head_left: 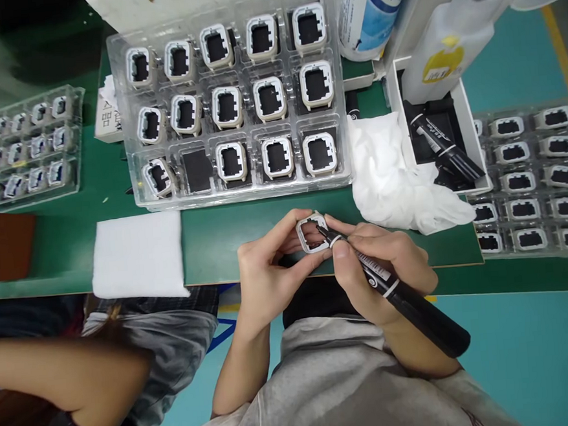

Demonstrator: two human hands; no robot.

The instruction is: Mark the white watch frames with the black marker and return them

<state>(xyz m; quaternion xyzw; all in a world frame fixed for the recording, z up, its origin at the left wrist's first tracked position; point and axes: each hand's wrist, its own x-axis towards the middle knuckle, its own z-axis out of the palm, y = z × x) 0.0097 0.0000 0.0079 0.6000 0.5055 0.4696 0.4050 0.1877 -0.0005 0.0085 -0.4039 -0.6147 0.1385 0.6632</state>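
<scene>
Between the thumb and fingers of my left hand (pixel 268 266) is a small white watch case frame (pixel 302 236), held tilted over the table's front edge. My right hand (pixel 385 264) grips a black marker pen (pixel 417 311), and its tip touches or nearly touches the frame's inner right edge. Some fingertips of the right hand rest by the frame too. Behind the hands, a clear plastic tray (pixel 263 192) holds rows of similar frames. One pocket (pixel 198 169) in its front row has no frame, only a dark bottom.
A folded white cloth (pixel 138 255) lies left, a crumpled white cloth (pixel 383 173) right. A white box (pixel 476 134) holds markers and a bottle (pixel 448 52). More trays stand at far left (pixel 78 156) and right (pixel 538 189). A co-worker's arm (pixel 72 377) is at lower left.
</scene>
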